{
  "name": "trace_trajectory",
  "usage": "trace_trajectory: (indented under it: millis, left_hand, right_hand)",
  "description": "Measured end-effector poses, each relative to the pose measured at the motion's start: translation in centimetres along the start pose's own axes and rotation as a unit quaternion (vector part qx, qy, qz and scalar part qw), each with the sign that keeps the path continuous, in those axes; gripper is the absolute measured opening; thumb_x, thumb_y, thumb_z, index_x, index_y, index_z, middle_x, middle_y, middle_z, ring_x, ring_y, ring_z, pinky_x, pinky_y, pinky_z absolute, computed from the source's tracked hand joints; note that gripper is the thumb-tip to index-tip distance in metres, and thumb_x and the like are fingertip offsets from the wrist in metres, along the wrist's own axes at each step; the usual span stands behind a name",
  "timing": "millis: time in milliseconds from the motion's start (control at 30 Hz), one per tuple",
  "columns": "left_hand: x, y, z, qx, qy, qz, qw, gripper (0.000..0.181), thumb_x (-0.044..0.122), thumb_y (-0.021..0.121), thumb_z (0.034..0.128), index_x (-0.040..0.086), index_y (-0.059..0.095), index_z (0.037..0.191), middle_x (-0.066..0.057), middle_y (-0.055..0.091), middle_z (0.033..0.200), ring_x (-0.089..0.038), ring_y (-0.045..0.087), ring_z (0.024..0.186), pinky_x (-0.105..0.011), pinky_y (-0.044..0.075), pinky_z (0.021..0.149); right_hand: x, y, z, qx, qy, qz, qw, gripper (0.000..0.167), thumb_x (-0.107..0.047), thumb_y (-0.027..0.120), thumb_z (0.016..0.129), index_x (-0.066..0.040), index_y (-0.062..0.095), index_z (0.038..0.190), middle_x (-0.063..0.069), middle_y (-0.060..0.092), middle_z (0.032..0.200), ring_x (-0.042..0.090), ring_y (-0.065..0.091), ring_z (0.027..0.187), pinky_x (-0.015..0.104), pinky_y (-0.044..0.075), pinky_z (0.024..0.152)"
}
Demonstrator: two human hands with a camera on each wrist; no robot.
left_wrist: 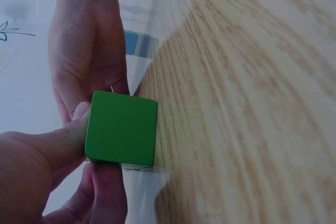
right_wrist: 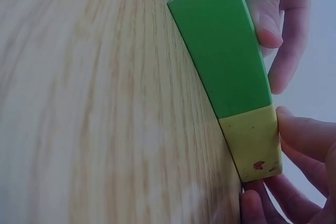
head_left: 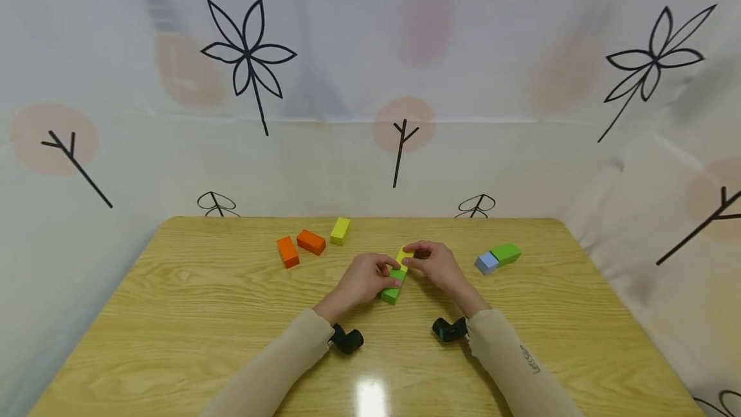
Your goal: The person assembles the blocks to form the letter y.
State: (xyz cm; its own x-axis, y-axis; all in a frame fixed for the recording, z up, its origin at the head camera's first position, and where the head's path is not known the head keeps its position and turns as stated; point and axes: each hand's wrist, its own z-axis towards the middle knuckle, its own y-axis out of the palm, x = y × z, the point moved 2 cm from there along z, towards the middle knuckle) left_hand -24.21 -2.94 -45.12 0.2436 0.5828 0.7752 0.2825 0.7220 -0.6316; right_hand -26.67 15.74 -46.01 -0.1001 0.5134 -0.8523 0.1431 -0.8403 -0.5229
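Observation:
On the table, a green block (head_left: 391, 293) and a yellow block (head_left: 404, 257) lie end to end, their faces touching in the right wrist view. My left hand (head_left: 363, 277) holds the green block, thumb (left_wrist: 65, 137) on its upper face and fingers (left_wrist: 108, 192) along its side. The yellow block (right_wrist: 253, 142) is pinched by my right hand (head_left: 438, 267), with the thumb near its top edge and other fingers around its far end. The green block's near square end (left_wrist: 123, 129) faces the left wrist camera and hides the yellow block there.
Two orange blocks (head_left: 311, 242) and another yellow block (head_left: 340, 231) lie at the back left. To the right, a light blue block (head_left: 487, 263) touches another green block (head_left: 506, 253). A patterned white cloth (head_left: 324, 166) hangs behind the wooden table (head_left: 191, 314).

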Motion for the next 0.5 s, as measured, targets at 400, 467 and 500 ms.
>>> trace_trajectory:
  millis: [400, 467, 500]
  left_hand:
    - [0.1, -0.1, -0.1, -0.005, -0.005, -0.008, 0.9999, 0.026, 0.022, 0.081, 0.0856, 0.013, 0.075, 0.109, 0.003, 0.059, 0.079, -0.011, 0.052, 0.068, -0.023, 0.044, 0.056]
    - [0.1, 0.0, -0.1, -0.005, -0.003, -0.011, 0.9999, 0.026, 0.022, 0.081, 0.0855, 0.013, 0.075, 0.109, 0.003, 0.059, 0.079, -0.011, 0.052, 0.068, -0.023, 0.044, 0.056]
    - [0.1, 0.0, -0.1, -0.004, -0.003, -0.011, 0.9999, 0.026, 0.022, 0.081, 0.0856, 0.013, 0.075, 0.109, 0.003, 0.059, 0.079, -0.011, 0.052, 0.068, -0.023, 0.044, 0.056]
  right_hand:
    - [0.2, -1.4, -0.4, 0.02, -0.003, 0.009, 0.9998, 0.033, -0.02, 0.068, 0.096, -0.005, 0.068, 0.125, 0.013, 0.067, 0.123, 0.03, 0.062, 0.112, 0.045, 0.052, 0.087]
    - [0.4, -2.0, -0.6, 0.026, -0.016, -0.005, 0.9995, 0.033, -0.019, 0.067, 0.097, -0.004, 0.068, 0.126, 0.014, 0.066, 0.124, 0.032, 0.06, 0.116, 0.047, 0.051, 0.092]
    - [0.5, -2.4, -0.8, 0.029, -0.018, -0.011, 0.9994, 0.033, -0.019, 0.067, 0.097, -0.004, 0.068, 0.126, 0.014, 0.066, 0.124, 0.034, 0.06, 0.117, 0.049, 0.05, 0.092]
